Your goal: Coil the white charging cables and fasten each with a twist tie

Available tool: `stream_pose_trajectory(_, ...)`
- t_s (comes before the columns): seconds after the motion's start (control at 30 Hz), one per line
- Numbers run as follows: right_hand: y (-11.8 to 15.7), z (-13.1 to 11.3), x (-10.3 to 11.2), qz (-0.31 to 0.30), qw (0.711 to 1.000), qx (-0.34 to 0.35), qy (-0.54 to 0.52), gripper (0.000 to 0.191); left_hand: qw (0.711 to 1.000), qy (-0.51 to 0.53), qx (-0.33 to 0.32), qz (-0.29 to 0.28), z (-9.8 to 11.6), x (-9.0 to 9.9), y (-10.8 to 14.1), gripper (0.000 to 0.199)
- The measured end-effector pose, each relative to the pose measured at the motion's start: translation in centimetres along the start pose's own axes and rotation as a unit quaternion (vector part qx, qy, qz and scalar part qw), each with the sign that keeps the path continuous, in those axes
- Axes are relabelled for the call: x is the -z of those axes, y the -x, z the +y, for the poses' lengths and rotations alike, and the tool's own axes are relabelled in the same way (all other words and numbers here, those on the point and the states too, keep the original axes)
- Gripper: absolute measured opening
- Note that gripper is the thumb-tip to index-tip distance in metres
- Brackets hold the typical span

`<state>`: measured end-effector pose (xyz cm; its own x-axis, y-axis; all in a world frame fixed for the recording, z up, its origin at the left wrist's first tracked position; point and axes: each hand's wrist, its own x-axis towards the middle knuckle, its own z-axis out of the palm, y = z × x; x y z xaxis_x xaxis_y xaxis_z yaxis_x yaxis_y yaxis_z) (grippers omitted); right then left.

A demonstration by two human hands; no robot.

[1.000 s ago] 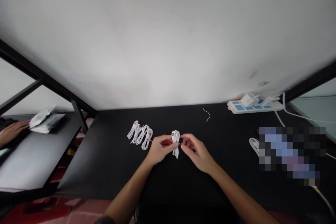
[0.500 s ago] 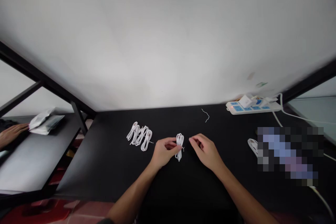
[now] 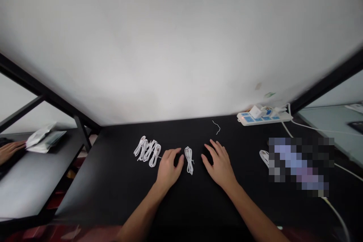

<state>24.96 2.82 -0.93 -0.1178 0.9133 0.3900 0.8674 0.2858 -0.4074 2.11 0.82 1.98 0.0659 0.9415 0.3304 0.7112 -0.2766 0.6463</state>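
Observation:
A coiled white cable [image 3: 189,160] lies on the black table [image 3: 113,181] between my two hands, a small tie sticking out at its right side. Just left of it rests my left hand [image 3: 169,166], fingers apart and holding nothing. My right hand [image 3: 219,162] is to the right of the coil, fingers spread, also with nothing in it. Several more coiled white cables [image 3: 147,151] lie side by side to the left of my left hand. A thin white strand [image 3: 216,126] lies near the wall, beyond my right hand.
A white power strip [image 3: 263,118] with plugs and cords stands at the back right. Another white coil [image 3: 264,157] lies beside a pixelated area. On the left, past a black frame, another person's hand [image 3: 11,151] is beside plastic packets [image 3: 45,138].
My left hand has let go of the coiled cable and moved slightly left of it. My right hand's fingers have spread. The whole view has shifted a little.

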Motion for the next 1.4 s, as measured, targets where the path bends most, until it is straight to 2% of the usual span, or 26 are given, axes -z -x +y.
stream_pose_trajectory(0.07, 0.6, 0.1, 0.1, -0.024, 0.999, -0.004, 0.038, 0.049, 0.999, -0.029, -0.025, -0.003, -0.9, 0.4, 0.5, 0.034)
stream_pose_trajectory(0.17, 1.4, 0.3, 0.4, -0.050, 0.996, -0.003, 0.071, 0.053, 0.992, -0.106, -0.049, -0.042, -1.9, 0.5, 1.5, 0.042)
stream_pose_trajectory(0.27, 1.8, 0.4, 0.5, -0.059, 0.995, 0.003, 0.086, 0.054, 0.978, -0.183, -0.065, -0.079, -2.3, 0.3, 2.3, 0.048)
stream_pose_trajectory(0.37, 1.9, 0.5, 0.5, -0.060, 0.993, 0.008, 0.098, 0.054, 0.968, -0.223, -0.067, -0.089, -2.3, 0.0, 2.4, 0.050)
stream_pose_trajectory(0.8, 1.8, 0.6, 0.2, -0.052, 0.994, 0.013, 0.095, 0.055, 0.970, -0.228, -0.047, -0.075, -1.9, -0.1, 2.2, 0.050)
stream_pose_trajectory(1.13, 1.7, 0.5, 0.5, -0.062, 0.993, 0.009, 0.096, 0.054, 0.970, -0.225, -0.048, -0.080, -2.0, -0.1, 2.2, 0.049)
stream_pose_trajectory(1.4, 1.7, 0.6, 0.3, -0.046, 0.995, 0.008, 0.086, 0.052, 0.970, -0.225, -0.056, -0.072, -2.1, -0.2, 2.2, 0.049)
